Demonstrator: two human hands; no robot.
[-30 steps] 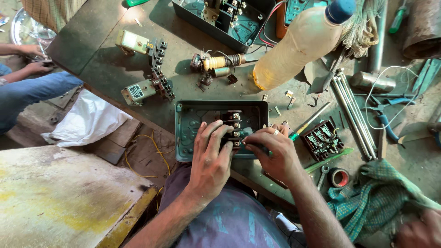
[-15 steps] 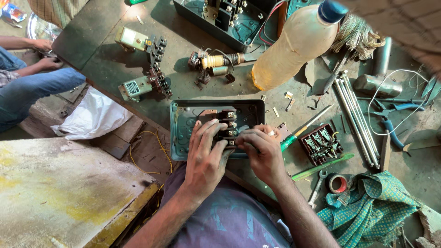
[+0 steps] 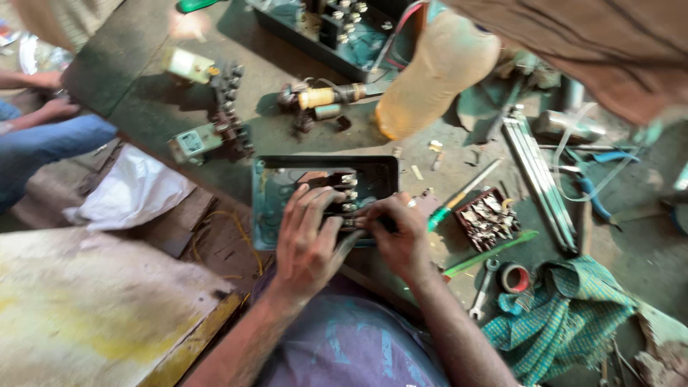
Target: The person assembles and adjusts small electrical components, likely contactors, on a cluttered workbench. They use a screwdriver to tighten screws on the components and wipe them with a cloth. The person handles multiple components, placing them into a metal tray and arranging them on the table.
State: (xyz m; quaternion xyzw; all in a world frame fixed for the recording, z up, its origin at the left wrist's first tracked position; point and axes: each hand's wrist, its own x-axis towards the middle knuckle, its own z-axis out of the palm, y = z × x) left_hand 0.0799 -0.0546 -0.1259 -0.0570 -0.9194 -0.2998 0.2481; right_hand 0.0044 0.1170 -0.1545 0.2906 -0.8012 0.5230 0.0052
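Over the green switch box [image 3: 266,208], left hand [image 3: 309,240] spread flat; right hand [image 3: 398,233] pinching its terminal block [image 3: 345,192].

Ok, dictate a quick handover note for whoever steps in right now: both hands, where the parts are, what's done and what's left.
Left hand: fingers spread over the black terminal block inside the green metal box, pressing it steady.
Right hand: pinched at the block's lower edge; whatever it holds is too blurred to tell.
Nearby: green-handled screwdriver just right of the box, small tray of contacts, spanner and tape roll by the checked cloth.
Done: box is open, block sits inside it.
Left: cannot tell how far the block is fastened; no cover is on the box.
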